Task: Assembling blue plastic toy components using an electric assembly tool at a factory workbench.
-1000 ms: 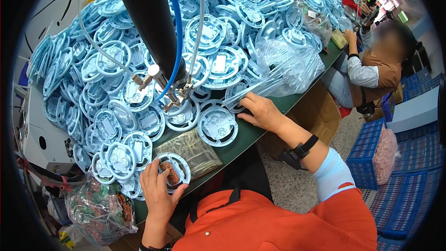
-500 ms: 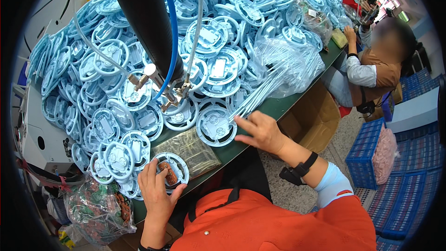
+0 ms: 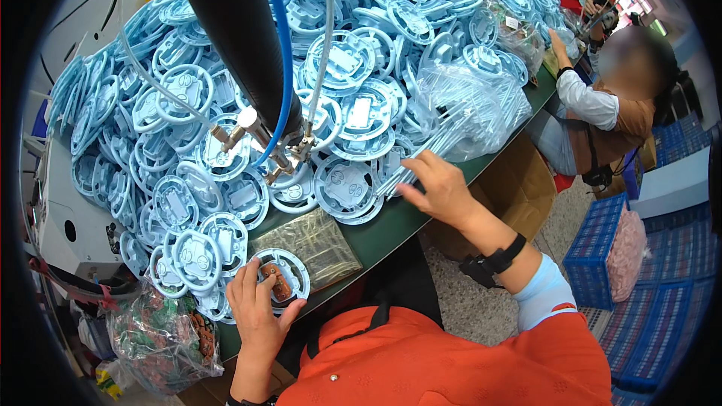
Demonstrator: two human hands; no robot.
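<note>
My left hand (image 3: 259, 304) holds a light-blue round plastic part (image 3: 298, 265) at the table's near edge, its fingers over the left side and its thumb by the lower rim. Inside that part is a small brown circuit board (image 3: 280, 283), and a fingertip rests on it. To the right, my right hand (image 3: 442, 192) is at the near ends of a bundle of thin pale rods (image 3: 421, 154), thumb and index finger apart around the ends. Most of the rods lie in a clear plastic bag (image 3: 481, 101). Another round blue part (image 3: 346, 186) lies left of that hand.
A heap of similar blue parts (image 3: 180, 90) covers the green table (image 3: 383, 233). Over it hangs a black tool (image 3: 233, 37) with hoses. A wrapped flat block (image 3: 320, 248) and a bag of circuit boards (image 3: 162, 342) lie near me. A co-worker (image 3: 613, 109) sits at right.
My right hand has moved up and right, onto the rod ends. The round blue part beside it has shifted slightly away from me. My left hand keeps its place on the blue part.
</note>
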